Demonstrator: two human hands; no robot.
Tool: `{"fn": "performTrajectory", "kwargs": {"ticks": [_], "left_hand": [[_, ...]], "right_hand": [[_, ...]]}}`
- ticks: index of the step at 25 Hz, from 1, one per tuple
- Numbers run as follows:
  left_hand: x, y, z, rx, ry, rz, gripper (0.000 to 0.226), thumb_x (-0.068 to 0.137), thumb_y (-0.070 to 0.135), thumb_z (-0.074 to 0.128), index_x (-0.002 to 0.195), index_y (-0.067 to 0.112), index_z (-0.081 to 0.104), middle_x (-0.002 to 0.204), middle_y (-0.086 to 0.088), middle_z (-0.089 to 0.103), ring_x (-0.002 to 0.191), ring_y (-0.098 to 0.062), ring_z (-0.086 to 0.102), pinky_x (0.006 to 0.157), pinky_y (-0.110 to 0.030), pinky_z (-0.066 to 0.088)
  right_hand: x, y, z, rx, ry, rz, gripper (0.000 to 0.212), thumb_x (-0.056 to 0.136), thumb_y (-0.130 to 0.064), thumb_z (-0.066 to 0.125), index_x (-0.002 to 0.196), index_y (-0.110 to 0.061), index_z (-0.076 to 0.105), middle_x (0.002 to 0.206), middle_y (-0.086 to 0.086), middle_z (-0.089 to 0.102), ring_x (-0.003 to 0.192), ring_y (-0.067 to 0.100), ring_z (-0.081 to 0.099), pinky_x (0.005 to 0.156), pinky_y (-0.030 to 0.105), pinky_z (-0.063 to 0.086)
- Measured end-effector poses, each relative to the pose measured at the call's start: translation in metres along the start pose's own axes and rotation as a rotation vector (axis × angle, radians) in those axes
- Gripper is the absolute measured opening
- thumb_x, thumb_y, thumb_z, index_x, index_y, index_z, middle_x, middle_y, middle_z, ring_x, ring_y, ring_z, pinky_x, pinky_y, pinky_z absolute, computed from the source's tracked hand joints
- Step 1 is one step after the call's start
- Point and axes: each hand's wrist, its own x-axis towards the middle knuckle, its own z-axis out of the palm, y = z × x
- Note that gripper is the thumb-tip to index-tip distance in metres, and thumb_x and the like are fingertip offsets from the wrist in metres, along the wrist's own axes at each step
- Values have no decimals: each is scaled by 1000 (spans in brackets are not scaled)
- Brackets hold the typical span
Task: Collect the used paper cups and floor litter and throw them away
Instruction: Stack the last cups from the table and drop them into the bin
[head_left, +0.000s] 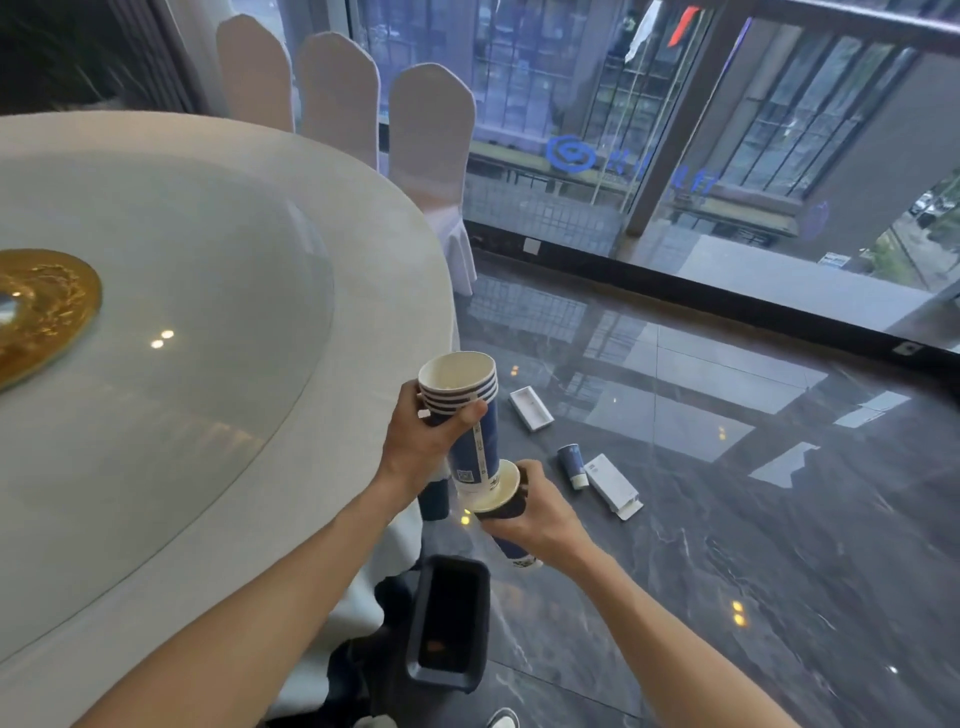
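My left hand (431, 441) grips a stack of several blue-and-white paper cups (467, 415) just past the table's edge. The stack's bottom sits in the mouth of another blue paper cup (506, 512), which my right hand (540, 514) holds from below. On the dark floor beyond lie a fallen blue cup (571, 465), a white box (613, 486) beside it, and a white tray-like box (530, 409) farther off. A dark rectangular bin (449, 623) stands on the floor below my hands, its opening facing up.
A round table (182, 467) with a white cloth, a glass turntable and a gold centrepiece (36, 312) fills the left. Three white-covered chairs (431, 135) stand along its far side. Glass walls (675, 156) bound the glossy marble floor at the back.
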Motion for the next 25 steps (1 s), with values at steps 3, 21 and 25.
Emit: {"fn": "performTrajectory", "kwargs": {"ticks": [3,21,25], "left_hand": [[-19,-10,37,-2,-41,-32,88,56,62,89,127,20,58,113,15,70,94,5,71,68,-10,54],[-61,-113,70,71,-381,-481,26,108,36,50,106,32,75,106,0,79,102,-18,74,83,-35,62],[-69,-161,45,182,-491,-521,25,107,35,52,101,50,72,95,24,78,91,1,71,71,-17,53]], "right_hand": [[-8,24,-22,73,-1,5,64,56,-56,91,104,-46,50,101,-18,72,92,-5,70,80,31,61],[-47,79,-4,311,-7,152,78,66,-27,91,134,-31,51,126,0,64,115,11,65,98,39,57],[-61,89,42,465,-109,354,71,66,-10,76,131,-26,51,118,4,68,91,-3,70,73,22,57]]}}
